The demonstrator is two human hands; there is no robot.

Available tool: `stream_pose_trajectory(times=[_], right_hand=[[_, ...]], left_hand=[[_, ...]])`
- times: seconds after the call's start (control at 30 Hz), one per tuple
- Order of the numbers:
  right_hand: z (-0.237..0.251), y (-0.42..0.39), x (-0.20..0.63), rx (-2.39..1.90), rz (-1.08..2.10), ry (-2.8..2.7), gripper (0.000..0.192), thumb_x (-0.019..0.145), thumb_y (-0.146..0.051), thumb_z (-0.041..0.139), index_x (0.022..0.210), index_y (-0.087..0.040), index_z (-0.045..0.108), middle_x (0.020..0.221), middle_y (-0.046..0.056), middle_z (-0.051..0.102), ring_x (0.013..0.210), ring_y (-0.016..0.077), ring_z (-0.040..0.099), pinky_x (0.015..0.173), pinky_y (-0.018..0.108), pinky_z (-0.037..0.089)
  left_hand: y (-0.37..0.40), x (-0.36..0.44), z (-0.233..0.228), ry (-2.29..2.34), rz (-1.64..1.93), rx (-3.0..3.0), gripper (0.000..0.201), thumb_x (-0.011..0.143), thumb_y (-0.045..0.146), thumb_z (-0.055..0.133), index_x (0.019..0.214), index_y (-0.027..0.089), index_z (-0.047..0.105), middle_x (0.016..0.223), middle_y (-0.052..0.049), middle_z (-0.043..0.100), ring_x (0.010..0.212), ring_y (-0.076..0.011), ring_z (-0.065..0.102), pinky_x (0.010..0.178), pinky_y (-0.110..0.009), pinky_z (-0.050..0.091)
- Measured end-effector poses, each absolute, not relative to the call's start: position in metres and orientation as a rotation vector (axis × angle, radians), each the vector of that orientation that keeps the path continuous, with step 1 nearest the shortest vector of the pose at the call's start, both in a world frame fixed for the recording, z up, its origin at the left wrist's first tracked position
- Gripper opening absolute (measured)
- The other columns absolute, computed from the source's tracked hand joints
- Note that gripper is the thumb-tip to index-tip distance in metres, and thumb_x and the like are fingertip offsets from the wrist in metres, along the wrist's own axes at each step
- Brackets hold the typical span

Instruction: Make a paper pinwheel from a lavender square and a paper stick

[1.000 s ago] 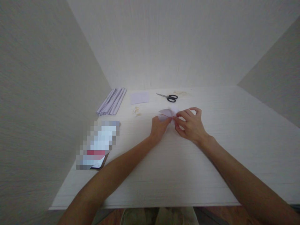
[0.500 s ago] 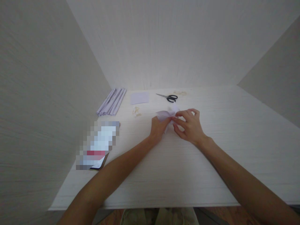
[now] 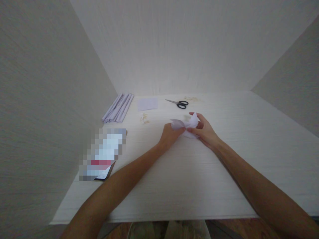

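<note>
A piece of white paper (image 3: 177,124), pinched narrow at its middle and flaring out on both sides like a bow, is held just above the table. My left hand (image 3: 169,134) is closed on it near the pinched middle, the fingertips partly hidden behind the paper. From the other side my right hand (image 3: 204,130) grips the right part, thumb in front and fingers behind. Beyond the hands lie scissors (image 3: 181,104) with black handles, the blades pointing left.
Rolled or folded white paper strips (image 3: 118,109) lie at the back left, beside a flat white sheet (image 3: 148,104). Small pale yellowish pieces (image 3: 144,118) lie near it, with more thin pieces (image 3: 191,99) behind the scissors. A phone (image 3: 109,149), its screen blurred, rests at left. Walls enclose the table.
My right hand has gone from spread fingers at the paper's middle to gripping its right side. The paper's right part now stands up and shows more clearly.
</note>
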State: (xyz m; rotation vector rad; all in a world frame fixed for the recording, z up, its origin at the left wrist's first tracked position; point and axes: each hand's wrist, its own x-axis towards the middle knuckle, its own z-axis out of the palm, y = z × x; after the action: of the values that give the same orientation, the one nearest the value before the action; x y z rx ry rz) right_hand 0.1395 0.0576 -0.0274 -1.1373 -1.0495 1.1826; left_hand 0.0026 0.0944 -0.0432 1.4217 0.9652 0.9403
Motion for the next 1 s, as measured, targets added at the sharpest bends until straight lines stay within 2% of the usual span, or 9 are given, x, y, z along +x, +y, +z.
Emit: stream_pose_trajectory(times=[0.37,0.53,0.7,1.0], right_hand=[[-0.026,0.056,0.138,-1.233,1.152,-0.991,0.055,0.047,-0.019,0.071,0.095,-0.022,0.046,0.063,-0.006,0.056,0.051,0.0086,0.051,0.047,0.021,0.040],[-0.024,0.056,0.137,-1.256,1.153,-0.907,0.053,0.046,-0.016,0.069,0.093,-0.021,0.046,0.055,-0.008,0.053,0.045,0.0069,0.048,0.043,0.019,0.038],[-0.027,0.058,0.139,-1.266,1.152,-0.872,0.052,0.045,-0.015,0.068,0.092,-0.022,0.046,0.055,-0.008,0.054,0.045,0.0080,0.050,0.042,0.019,0.039],[-0.027,0.059,0.140,-1.292,1.144,-0.851,0.051,0.045,-0.012,0.068,0.090,-0.022,0.046,0.054,-0.008,0.054,0.044,0.0074,0.050,0.042,0.018,0.040]], left_hand=[[0.095,0.002,-0.040,0.963,0.885,1.524,0.013,0.062,0.023,0.059,0.066,0.011,0.061,0.059,-0.001,0.057,0.051,-0.0089,0.048,0.048,-0.020,0.036],[0.099,0.000,-0.044,0.929,1.064,1.509,0.019,0.066,0.030,0.055,0.070,0.011,0.060,0.062,0.000,0.057,0.055,-0.0090,0.048,0.051,-0.020,0.037],[0.111,-0.004,-0.044,1.003,1.294,1.341,0.015,0.065,0.027,0.057,0.069,0.013,0.058,0.062,0.001,0.057,0.056,-0.0079,0.049,0.055,-0.020,0.039],[0.111,-0.004,-0.041,0.951,1.333,1.275,0.009,0.066,0.022,0.055,0.063,0.014,0.054,0.056,0.003,0.052,0.052,-0.0061,0.045,0.053,-0.019,0.036]])
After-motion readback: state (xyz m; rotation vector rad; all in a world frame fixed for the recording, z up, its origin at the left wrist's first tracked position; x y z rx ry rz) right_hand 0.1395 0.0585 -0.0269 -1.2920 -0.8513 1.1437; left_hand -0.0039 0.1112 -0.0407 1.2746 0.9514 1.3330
